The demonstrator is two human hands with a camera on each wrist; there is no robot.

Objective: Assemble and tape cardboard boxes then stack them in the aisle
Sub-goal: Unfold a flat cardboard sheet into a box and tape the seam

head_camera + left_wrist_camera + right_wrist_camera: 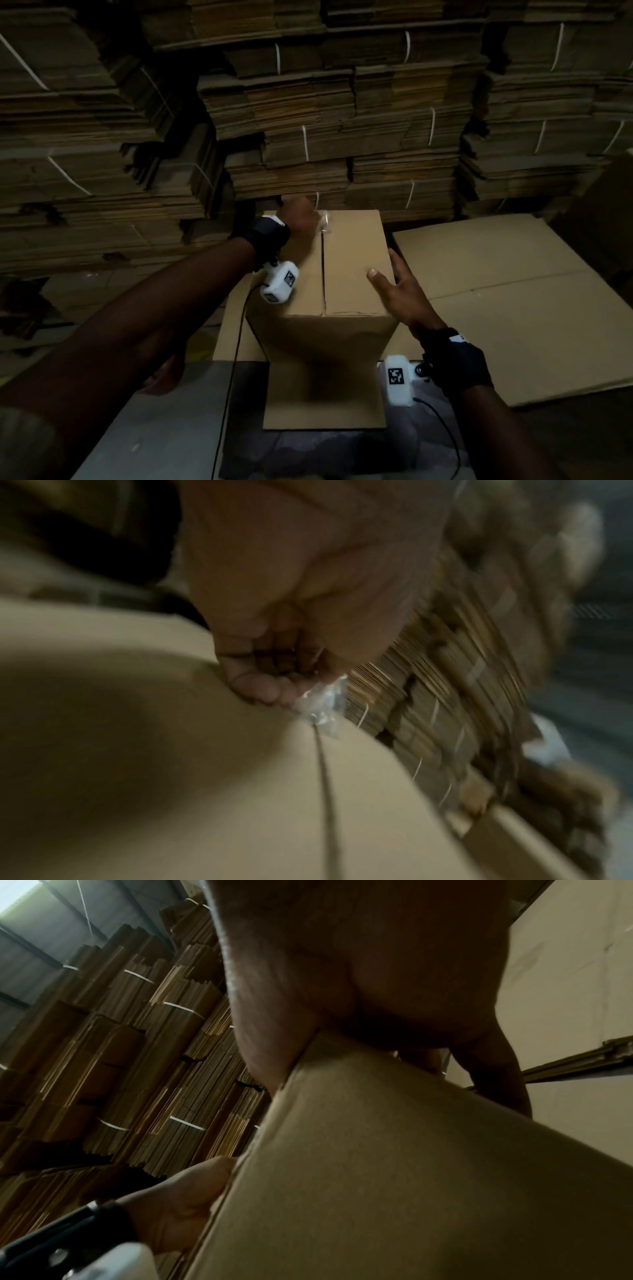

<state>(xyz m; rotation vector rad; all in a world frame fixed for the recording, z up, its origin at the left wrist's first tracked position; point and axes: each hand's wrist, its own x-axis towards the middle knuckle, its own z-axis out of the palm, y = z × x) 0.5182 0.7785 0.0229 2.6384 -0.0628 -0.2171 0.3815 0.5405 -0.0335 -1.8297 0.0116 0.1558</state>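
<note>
A tall brown cardboard box [352,260] stands upright in front of me, its top flaps folded flat and meeting at a centre seam [323,274]. At the far end of that seam my left hand [299,216] pinches a crumpled bit of clear tape [324,222]. The left wrist view shows the curled fingers [274,685] holding the tape [320,702] down on the box [205,777]. My right hand [397,287] is spread over the box's right top edge, thumb on top and fingers down the side. Its palm [359,974] presses on the box [377,1177].
Tall stacks of flattened cardboard bundles [342,137] tied with white string fill the whole background. Large flat cardboard sheets [496,291] lie to the right of the box, and another sheet [233,329] lies under it. Grey floor [154,428] runs along the near left.
</note>
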